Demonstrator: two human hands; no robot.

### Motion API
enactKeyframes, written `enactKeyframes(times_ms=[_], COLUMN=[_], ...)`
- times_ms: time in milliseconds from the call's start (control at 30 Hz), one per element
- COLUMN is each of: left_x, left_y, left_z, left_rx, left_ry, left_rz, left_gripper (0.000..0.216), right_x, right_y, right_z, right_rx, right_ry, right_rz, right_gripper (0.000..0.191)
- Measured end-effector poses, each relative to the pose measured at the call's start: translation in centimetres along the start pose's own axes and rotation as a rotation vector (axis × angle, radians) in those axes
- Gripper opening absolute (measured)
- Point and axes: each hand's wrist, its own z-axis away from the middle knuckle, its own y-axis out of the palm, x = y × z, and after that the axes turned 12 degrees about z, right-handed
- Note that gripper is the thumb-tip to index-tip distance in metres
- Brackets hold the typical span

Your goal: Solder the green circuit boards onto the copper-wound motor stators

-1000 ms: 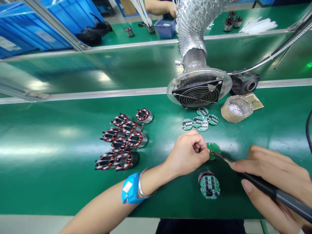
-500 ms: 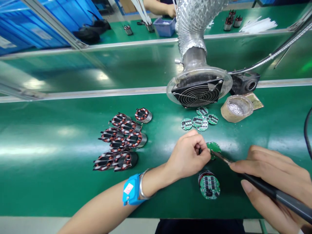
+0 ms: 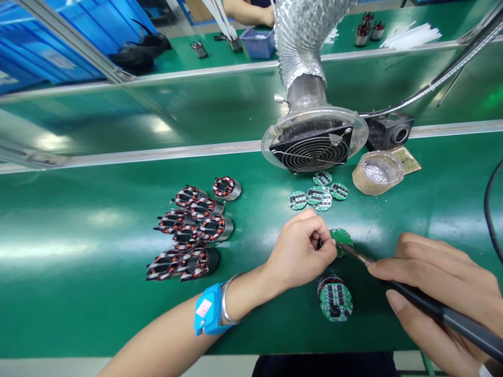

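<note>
My left hand (image 3: 304,251) pinches at the left edge of a round green circuit board (image 3: 342,238); the fingers hide just what is between them. In my right hand (image 3: 444,293) is a black soldering iron (image 3: 432,306), held like a pen. Its tip meets the face of that board, close to my left fingertips. Nearer to me, another round board (image 3: 336,302) with black chips sits tilted against a motor stator (image 3: 322,285). A blue wrist strap (image 3: 210,309) and a metal bangle are on my left wrist.
Several stators (image 3: 212,228) stand in a group at left. Loose round boards (image 3: 315,195) lie below a fume extractor (image 3: 316,149). A tub of silvery solder (image 3: 377,173) stands right of it. Across the divider are a person's arm (image 3: 249,11) and a purple bin (image 3: 257,44).
The view has shifted slightly, so the bench items sit a little further left. Both hands keep the same hold, with the iron's tip still at the board.
</note>
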Motion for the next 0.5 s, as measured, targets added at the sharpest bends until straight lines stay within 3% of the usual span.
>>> enactKeyframes(times_ms=[167, 267, 300, 333, 367, 433, 500], left_x=[0.0, 0.0, 0.0, 0.0, 0.0, 0.0, 0.0], left_y=[0.1, 0.2, 0.2, 0.3, 0.3, 0.2, 0.0], left_z=[0.0, 0.1, 0.1, 0.0, 0.0, 0.1, 0.2], left_rx=[-0.008, -0.014, -0.016, -0.016, -0.016, -0.014, 0.000], left_ry=[0.000, 0.003, 0.003, 0.005, 0.006, 0.002, -0.010], left_rz=[0.005, 0.001, -0.003, -0.006, -0.009, -0.006, 0.016], left_gripper=[0.014, 0.015, 0.015, 0.015, 0.015, 0.015, 0.013], right_x=[-0.4, -2.8, -4.0, -5.3, -6.4, -8.1, -8.5], right_y=[-1.0, -0.6, -0.2, 0.3, 0.7, 1.4, 1.9], right_z=[-0.3, -0.6, -0.5, -0.5, -0.4, -0.2, -0.1], right_rx=[-0.029, -0.233, -0.380, -0.380, -0.286, -0.131, -0.111], right_ry=[0.070, 0.155, 0.145, 0.161, 0.168, 0.154, 0.086], right_rz=[-0.009, 0.167, 0.289, 0.395, 0.440, 0.447, 0.368], right_gripper=[0.026, 0.027, 0.024, 0.026, 0.028, 0.028, 0.024])
